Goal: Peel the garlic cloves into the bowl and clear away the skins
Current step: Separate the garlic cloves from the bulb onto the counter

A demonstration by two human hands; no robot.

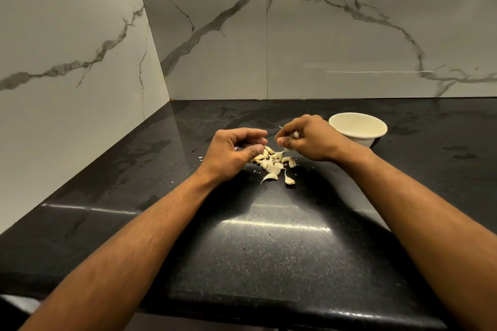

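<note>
pale garlic cloves heaped on the counter, cream bowl upright nearby.

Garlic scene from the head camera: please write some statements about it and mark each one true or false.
1. The right hand pinches a piece of garlic. True.
2. The bowl stands left of the hands. False: it stands to the right, beyond the right hand.
3. A pile of garlic cloves lies on the black counter. True.
4. The bowl is full of peeled cloves. False: no cloves show in it.
5. The left hand rests inside the bowl. False: it is by the pile.
</note>
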